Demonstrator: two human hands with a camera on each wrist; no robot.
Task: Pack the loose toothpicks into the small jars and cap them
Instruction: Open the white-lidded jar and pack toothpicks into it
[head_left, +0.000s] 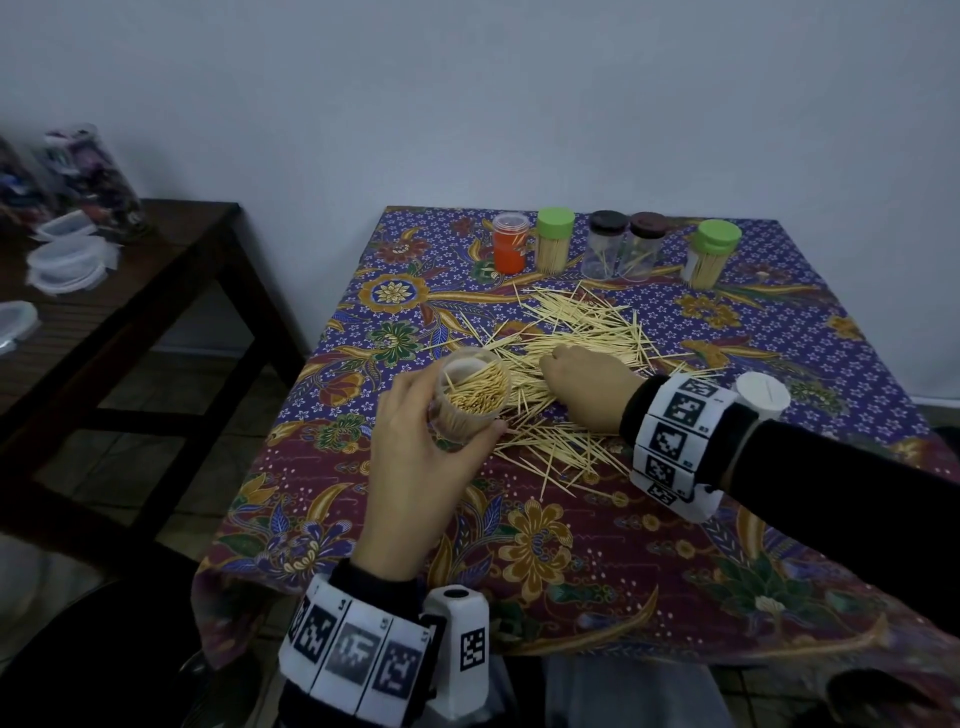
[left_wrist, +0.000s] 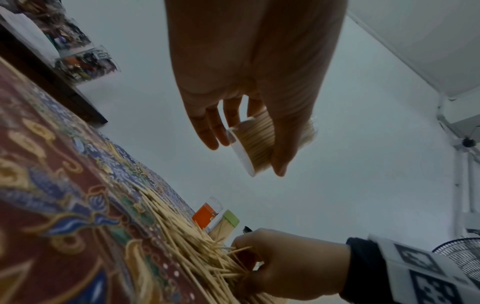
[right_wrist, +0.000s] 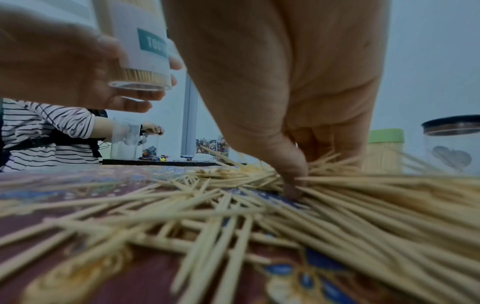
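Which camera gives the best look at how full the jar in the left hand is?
The head view: it looks down into the open jar, mostly filled with toothpicks. The left wrist view shows only its side and base between the fingers; the right wrist view shows its label and bottom.

I'm working in dim, flat, bluish light with soft shadows and no glare. Wide-angle bending warps every edge. The near toothpicks (right_wrist: 259, 236) and tablecloth (left_wrist: 39, 205) blur in my wrist views.
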